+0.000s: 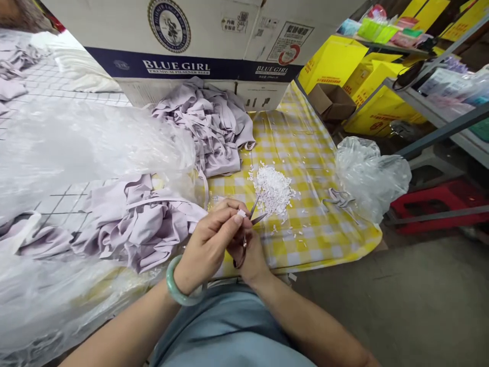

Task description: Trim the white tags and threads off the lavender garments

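Note:
My left hand (216, 232), with a jade-green bangle at its wrist, pinches a small white tag (241, 213) between thumb and fingers. Just behind it, my right hand (250, 255) grips a pair of scissors (258, 219) by the handles; the blades stand apart and point away to the right. Lilac fabric (153, 219) lies in folds left of my hands, with one strip running toward the left fingers. Past the blades is a heap of tiny white snippets (273, 188) on the yellow checked cloth (317, 204). The left hand partly hides the right.
A large beer carton (229, 35) stands at the back, with a lilac garment pile (214, 122) against it. Clear plastic sheeting (95, 137) covers much of the left. A plastic bag (370, 173) sits at the right table edge, near a metal shelf (439, 122) and a red stool (439, 206).

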Action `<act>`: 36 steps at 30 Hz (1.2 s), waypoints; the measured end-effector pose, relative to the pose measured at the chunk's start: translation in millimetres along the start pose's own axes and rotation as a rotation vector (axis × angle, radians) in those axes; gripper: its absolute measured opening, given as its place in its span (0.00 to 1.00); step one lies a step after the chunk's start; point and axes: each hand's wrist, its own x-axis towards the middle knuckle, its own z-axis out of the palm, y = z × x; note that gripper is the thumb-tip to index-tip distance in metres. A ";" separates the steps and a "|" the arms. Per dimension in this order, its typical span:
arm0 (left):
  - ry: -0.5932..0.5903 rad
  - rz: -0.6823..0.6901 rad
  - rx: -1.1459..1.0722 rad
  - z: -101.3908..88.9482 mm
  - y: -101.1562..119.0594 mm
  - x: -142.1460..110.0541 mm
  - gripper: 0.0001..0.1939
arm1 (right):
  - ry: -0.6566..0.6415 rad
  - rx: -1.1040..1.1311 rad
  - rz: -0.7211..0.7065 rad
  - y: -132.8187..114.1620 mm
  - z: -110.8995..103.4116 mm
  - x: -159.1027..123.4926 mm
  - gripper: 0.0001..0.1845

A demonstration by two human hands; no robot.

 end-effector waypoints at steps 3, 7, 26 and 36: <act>0.038 -0.133 -0.238 3.7 -14.9 2.1 0.14 | -0.085 -0.223 -0.037 -9.4 -18.7 -6.3 0.11; 0.009 -0.165 -0.298 10.0 -30.1 0.6 0.13 | -0.064 -0.714 -0.213 -35.3 -62.8 -8.1 0.14; -0.148 -0.005 0.001 23.5 -47.2 4.6 0.14 | -0.128 -1.061 -0.243 -48.7 -87.8 -7.6 0.29; -0.153 0.046 0.043 24.6 -48.3 4.9 0.14 | -0.108 -1.069 -0.246 -48.1 -88.0 -5.5 0.30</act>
